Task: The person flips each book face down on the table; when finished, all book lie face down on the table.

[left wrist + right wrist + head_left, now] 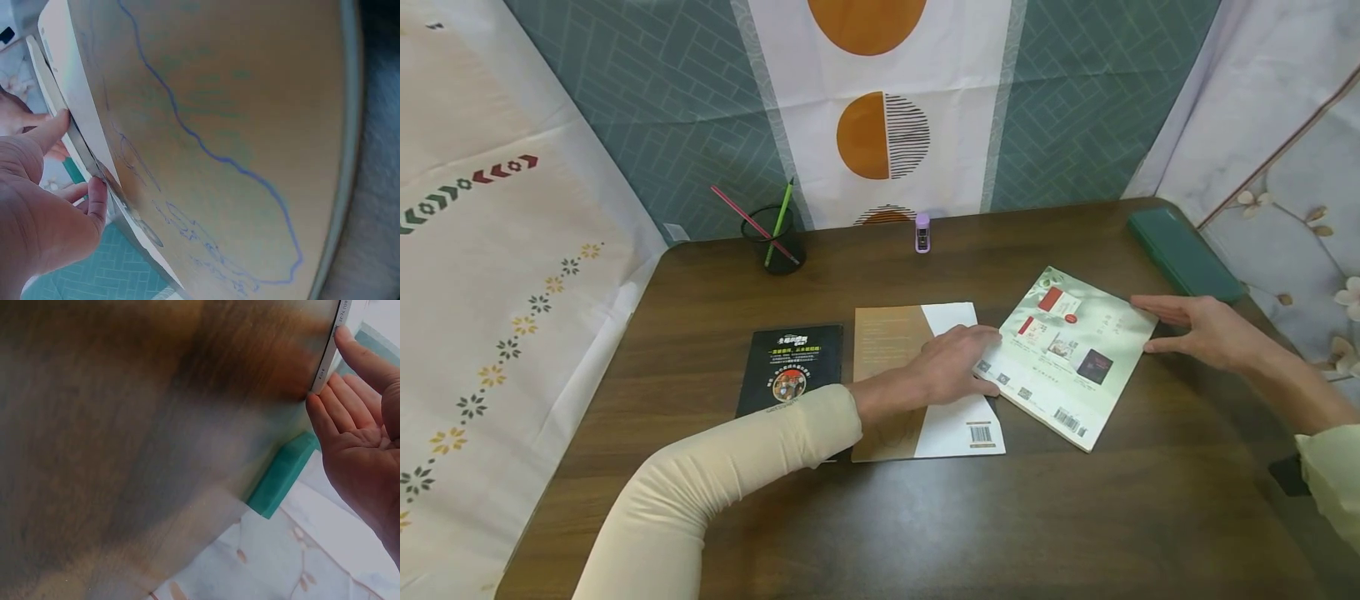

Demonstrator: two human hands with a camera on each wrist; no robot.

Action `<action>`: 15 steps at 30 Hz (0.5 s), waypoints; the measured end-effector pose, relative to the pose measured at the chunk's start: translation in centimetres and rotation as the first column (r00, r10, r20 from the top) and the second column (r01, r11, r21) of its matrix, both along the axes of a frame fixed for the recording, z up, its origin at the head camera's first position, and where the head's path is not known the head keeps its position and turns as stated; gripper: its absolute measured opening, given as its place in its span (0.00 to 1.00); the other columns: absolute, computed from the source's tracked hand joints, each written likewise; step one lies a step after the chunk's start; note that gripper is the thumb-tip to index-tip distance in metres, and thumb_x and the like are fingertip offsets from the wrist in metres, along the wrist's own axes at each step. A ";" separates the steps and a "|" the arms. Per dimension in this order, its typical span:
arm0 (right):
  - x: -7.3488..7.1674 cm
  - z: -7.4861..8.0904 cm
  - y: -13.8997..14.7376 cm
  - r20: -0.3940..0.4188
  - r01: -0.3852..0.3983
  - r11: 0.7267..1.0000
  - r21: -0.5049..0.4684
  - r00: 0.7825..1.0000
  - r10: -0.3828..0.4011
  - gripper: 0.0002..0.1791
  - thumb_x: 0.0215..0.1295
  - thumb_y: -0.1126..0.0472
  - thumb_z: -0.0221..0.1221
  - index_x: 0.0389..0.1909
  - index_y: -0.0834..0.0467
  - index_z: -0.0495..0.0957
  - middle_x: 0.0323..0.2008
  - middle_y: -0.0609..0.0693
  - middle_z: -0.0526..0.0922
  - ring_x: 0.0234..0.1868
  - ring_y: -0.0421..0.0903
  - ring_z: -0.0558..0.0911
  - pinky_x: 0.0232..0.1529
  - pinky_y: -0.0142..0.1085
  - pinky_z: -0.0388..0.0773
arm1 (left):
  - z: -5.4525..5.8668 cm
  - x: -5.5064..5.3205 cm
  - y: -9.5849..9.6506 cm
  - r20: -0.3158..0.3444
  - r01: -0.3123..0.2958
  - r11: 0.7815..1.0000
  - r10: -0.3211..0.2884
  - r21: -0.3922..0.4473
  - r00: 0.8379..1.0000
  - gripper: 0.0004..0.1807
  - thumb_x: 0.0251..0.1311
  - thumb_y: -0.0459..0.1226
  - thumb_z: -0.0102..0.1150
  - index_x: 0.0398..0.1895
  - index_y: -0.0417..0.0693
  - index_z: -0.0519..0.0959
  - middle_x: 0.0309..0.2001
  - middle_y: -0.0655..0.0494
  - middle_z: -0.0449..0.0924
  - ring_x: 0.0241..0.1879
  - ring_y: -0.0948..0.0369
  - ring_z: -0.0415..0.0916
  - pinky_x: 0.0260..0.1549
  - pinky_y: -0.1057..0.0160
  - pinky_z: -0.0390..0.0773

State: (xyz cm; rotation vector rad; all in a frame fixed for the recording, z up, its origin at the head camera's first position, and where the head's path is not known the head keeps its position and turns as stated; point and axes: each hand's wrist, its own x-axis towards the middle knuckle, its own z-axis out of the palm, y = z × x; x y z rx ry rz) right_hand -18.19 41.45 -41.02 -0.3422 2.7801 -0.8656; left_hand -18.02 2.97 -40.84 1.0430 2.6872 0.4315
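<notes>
A pale green book (1063, 354) lies askew on the table, its back cover up, between the two hands. At its left edge is my left hand (958, 362), thumb and fingers touching that side. The right hand (1206, 329) touches the opposite edge with thumb and fingers extended. In the right wrist view, those fingertips meet the white spine (326, 362). Below the left hand and forearm lies a brown and white book (887, 350), partly covered. A black booklet (786, 358) lies left of it, its lower part hidden by the sleeve.
A black mesh pen cup (786, 254) holds a red and a green pencil at the back left. Near the back edge stands a small purple bottle-like item (922, 233). A dark green case (1183, 254) lies at the right edge of the wooden table (895, 533).
</notes>
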 end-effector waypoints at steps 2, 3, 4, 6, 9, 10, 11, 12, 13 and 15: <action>0.0 0.0 -0.1 0.006 0.009 1.000 0.012 1.000 -0.009 0.47 0.61 0.63 0.77 0.77 0.71 0.65 0.73 0.75 0.67 0.71 0.79 0.67 0.62 0.42 0.80 | 0.1 0.2 0.1 0.010 -0.002 1.000 0.002 0.008 1.000 0.43 0.64 0.49 0.77 0.77 0.44 0.70 0.77 0.54 0.70 0.72 0.56 0.69 0.62 0.60 0.74; 0.0 0.1 -0.1 0.010 0.013 1.000 0.018 1.000 -0.013 0.46 0.62 0.63 0.76 0.76 0.71 0.65 0.73 0.75 0.66 0.71 0.80 0.66 0.64 0.53 0.78 | 0.2 0.4 0.1 0.017 0.001 1.000 -0.001 0.014 1.000 0.42 0.64 0.49 0.76 0.77 0.44 0.71 0.76 0.53 0.70 0.72 0.56 0.69 0.63 0.61 0.73; 0.0 0.1 -0.1 0.015 0.018 0.999 0.027 1.000 -0.018 0.45 0.63 0.63 0.76 0.76 0.71 0.65 0.73 0.76 0.66 0.71 0.80 0.65 0.64 0.63 0.74 | 0.2 0.5 0.1 0.024 0.005 1.000 -0.006 0.022 1.000 0.41 0.64 0.48 0.76 0.76 0.44 0.71 0.76 0.52 0.71 0.72 0.56 0.69 0.64 0.61 0.72; 0.0 0.1 -0.1 0.020 0.027 0.999 0.044 0.999 -0.028 0.43 0.65 0.65 0.74 0.76 0.71 0.65 0.73 0.78 0.65 0.71 0.81 0.64 0.61 0.73 0.68 | 0.3 0.9 0.1 0.037 0.023 0.999 -0.024 0.028 0.999 0.39 0.65 0.48 0.76 0.75 0.45 0.73 0.75 0.52 0.72 0.72 0.57 0.70 0.65 0.62 0.72; -0.1 0.1 0.0 0.024 0.041 0.996 0.074 0.999 -0.043 0.41 0.66 0.65 0.73 0.75 0.71 0.66 0.72 0.79 0.64 0.71 0.83 0.63 0.62 0.75 0.67 | 0.4 1.5 0.1 0.055 0.055 0.998 -0.057 0.030 0.997 0.38 0.65 0.48 0.76 0.75 0.46 0.74 0.73 0.51 0.72 0.70 0.59 0.71 0.65 0.65 0.71; -0.1 0.2 0.0 0.021 0.046 0.996 0.080 0.999 -0.047 0.40 0.66 0.65 0.73 0.75 0.71 0.66 0.72 0.80 0.64 0.71 0.83 0.63 0.62 0.75 0.67 | 0.4 1.7 0.1 0.058 0.063 0.998 -0.064 0.028 0.996 0.38 0.65 0.48 0.76 0.75 0.47 0.74 0.73 0.51 0.72 0.69 0.60 0.71 0.64 0.65 0.72; -0.1 0.2 0.0 0.018 0.047 0.995 0.083 0.999 -0.049 0.40 0.66 0.66 0.73 0.75 0.71 0.67 0.72 0.80 0.64 0.70 0.83 0.63 0.61 0.75 0.67 | 0.4 1.8 0.1 0.057 0.070 0.997 -0.071 0.023 0.996 0.38 0.65 0.48 0.76 0.75 0.47 0.74 0.73 0.51 0.71 0.69 0.60 0.71 0.64 0.66 0.72; -0.2 0.2 0.0 0.016 0.048 0.995 0.085 0.999 -0.050 0.39 0.66 0.66 0.73 0.75 0.71 0.67 0.71 0.80 0.64 0.70 0.83 0.63 0.61 0.75 0.67 | 0.3 1.9 0.2 0.052 0.074 0.997 -0.075 0.018 0.996 0.38 0.65 0.49 0.75 0.75 0.47 0.74 0.73 0.51 0.71 0.69 0.60 0.71 0.64 0.66 0.72; -0.2 0.3 -0.1 0.013 0.047 0.995 0.086 0.999 -0.048 0.39 0.66 0.66 0.73 0.74 0.71 0.67 0.71 0.80 0.64 0.70 0.83 0.63 0.61 0.75 0.67 | 0.3 2.0 0.2 0.044 0.081 0.997 -0.081 0.013 0.996 0.38 0.65 0.49 0.75 0.75 0.47 0.74 0.74 0.51 0.70 0.70 0.60 0.70 0.64 0.66 0.72; -0.3 0.3 -0.1 0.012 0.042 0.996 0.085 0.999 -0.043 0.39 0.66 0.66 0.73 0.74 0.72 0.67 0.71 0.80 0.65 0.70 0.83 0.63 0.61 0.74 0.68 | 0.2 2.1 0.3 0.027 0.092 0.996 -0.092 0.001 0.995 0.37 0.66 0.50 0.74 0.75 0.47 0.74 0.75 0.50 0.69 0.72 0.58 0.68 0.68 0.64 0.69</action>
